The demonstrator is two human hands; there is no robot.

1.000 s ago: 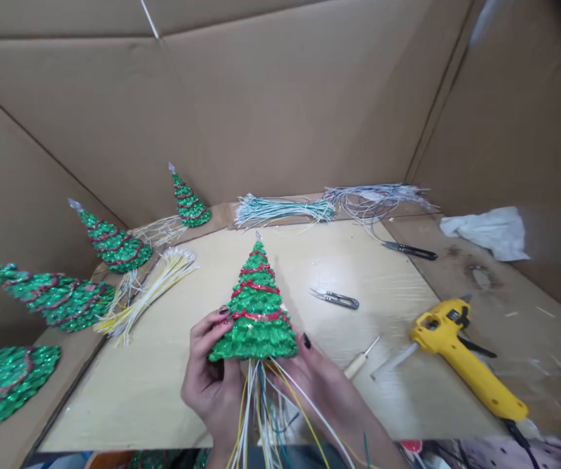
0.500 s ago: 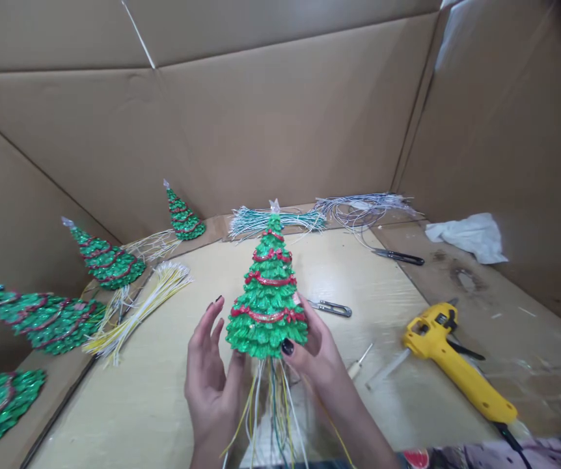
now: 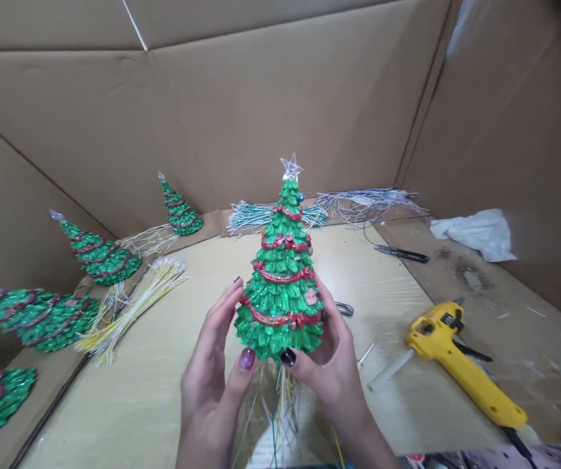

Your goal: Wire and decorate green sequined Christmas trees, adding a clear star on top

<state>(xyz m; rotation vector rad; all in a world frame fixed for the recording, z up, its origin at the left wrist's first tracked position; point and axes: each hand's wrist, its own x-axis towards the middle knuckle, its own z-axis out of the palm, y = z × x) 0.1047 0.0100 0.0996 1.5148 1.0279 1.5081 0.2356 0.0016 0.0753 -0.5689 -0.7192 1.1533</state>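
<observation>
A green Christmas tree figure [image 3: 280, 293] with red garlands and a clear star on top stands upright between my hands above the table. My left hand [image 3: 219, 368] is closed on its lower left side, thumb at the base rim. On the lower right, my right hand [image 3: 332, 358] grips the tree, its dark-nailed thumb at the front of the base. White, yellow and green wires [image 3: 285, 397] hang from the underside. The fingers behind the tree are partly hidden.
Several similar trees [image 3: 97, 251] line the left edge beside a yellow-white wire bundle [image 3: 136, 306]. Green-white wires [image 3: 251, 217] lie at the back. On the right are a yellow glue gun [image 3: 466, 365], black snips [image 3: 402, 254] and a white cloth [image 3: 478, 233].
The tree has come up and nearer, tilted more upright and turned slightly. My left hand has closed in on its side, with the thumb now on the base. The view has shifted slightly.
</observation>
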